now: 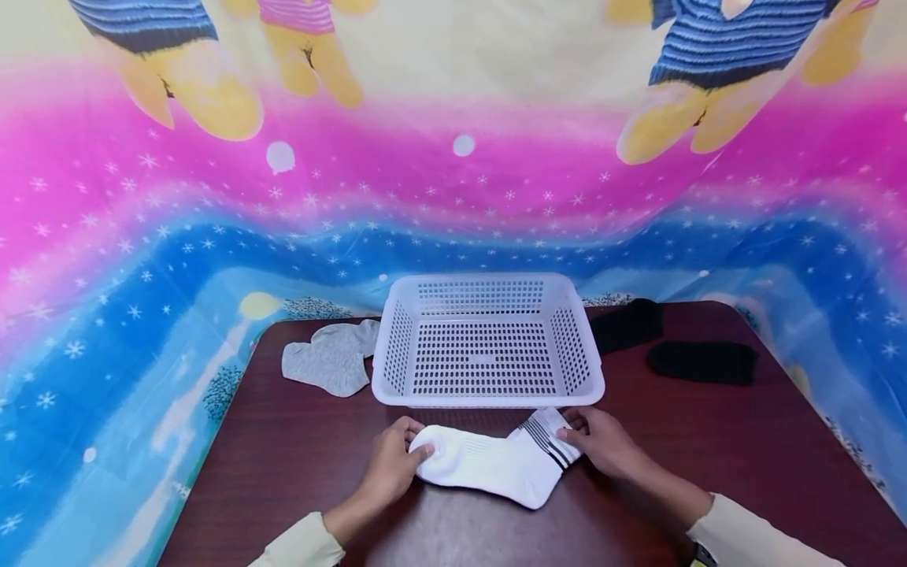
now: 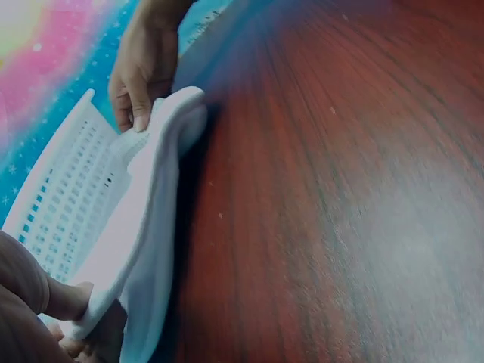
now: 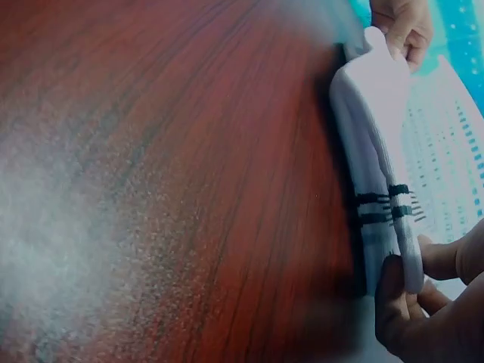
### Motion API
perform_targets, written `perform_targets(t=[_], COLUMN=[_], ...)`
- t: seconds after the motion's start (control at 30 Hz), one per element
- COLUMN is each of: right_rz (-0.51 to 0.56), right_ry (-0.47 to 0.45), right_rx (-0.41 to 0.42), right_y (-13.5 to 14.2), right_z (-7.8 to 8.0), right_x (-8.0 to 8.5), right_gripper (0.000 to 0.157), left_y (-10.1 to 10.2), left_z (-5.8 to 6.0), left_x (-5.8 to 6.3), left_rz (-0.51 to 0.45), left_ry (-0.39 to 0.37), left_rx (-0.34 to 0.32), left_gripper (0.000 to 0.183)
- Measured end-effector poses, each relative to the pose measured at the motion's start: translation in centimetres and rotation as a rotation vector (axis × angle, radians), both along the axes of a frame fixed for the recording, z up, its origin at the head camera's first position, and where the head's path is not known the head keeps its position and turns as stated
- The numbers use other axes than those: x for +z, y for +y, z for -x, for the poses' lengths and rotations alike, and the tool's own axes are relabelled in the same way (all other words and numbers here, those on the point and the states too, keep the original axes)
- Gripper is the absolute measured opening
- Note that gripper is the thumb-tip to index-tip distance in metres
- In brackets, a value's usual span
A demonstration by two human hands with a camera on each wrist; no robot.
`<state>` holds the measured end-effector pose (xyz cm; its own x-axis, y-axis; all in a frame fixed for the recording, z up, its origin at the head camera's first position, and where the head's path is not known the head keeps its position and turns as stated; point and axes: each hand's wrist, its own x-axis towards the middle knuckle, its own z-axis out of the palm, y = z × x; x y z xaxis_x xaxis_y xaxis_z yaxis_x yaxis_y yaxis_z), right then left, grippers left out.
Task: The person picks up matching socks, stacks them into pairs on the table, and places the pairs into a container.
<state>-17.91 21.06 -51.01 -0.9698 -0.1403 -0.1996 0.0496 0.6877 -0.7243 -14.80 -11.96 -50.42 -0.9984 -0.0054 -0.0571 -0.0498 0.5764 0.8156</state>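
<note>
A white sock [image 1: 489, 463] with dark stripes round its cuff is stretched sideways in front of the basket. My left hand [image 1: 388, 466] pinches its toe end between thumb and fingers. At the striped cuff, my right hand [image 1: 604, 442] grips the edge, the thumb on the near face. From the right wrist view, the sock [image 3: 370, 113] shows a second striped white layer beside the held one. Both layers stand up from the table in the left wrist view; whether they are two socks I cannot tell.
Behind the sock stands a white perforated plastic basket [image 1: 489, 400]. Grey socks [image 1: 329, 362] lie to its left, partly against it. Two black socks, one farther back [image 1: 631, 324] and one nearer [image 1: 701, 362], lie to its right on the dark wooden table [image 1: 283, 480]. A printed cloth [image 1: 397, 181] hangs behind.
</note>
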Motion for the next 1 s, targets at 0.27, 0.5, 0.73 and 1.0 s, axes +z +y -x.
perform_targets(t=[0.27, 0.5, 0.73, 1.0], right_rz=[-0.135, -0.145, -0.135, -0.315], right_ry=[0.020, 0.047, 0.194, 0.638], right_rx=[-0.008, 0.013, 0.005, 0.193], right_y=[-0.7, -0.7, -1.2, -3.0], right_z=[0.4, 0.4, -0.5, -3.5], right_x=[-0.5, -0.6, -0.4, 0.3], right_gripper=[0.025, 0.026, 0.037, 0.038], left_y=[-0.1, -0.1, 1.0, 2.2], left_z=[0.0, 0.0, -1.1, -2.4], left_x=[-0.5, -0.3, 0.4, 0.4], left_rz=[0.183, 0.232, 0.398, 0.521], left_ry=[0.033, 0.032, 0.191, 0.632], left_rx=[0.013, -0.022, -0.024, -0.293], left_gripper=[0.020, 0.025, 0.026, 0.025])
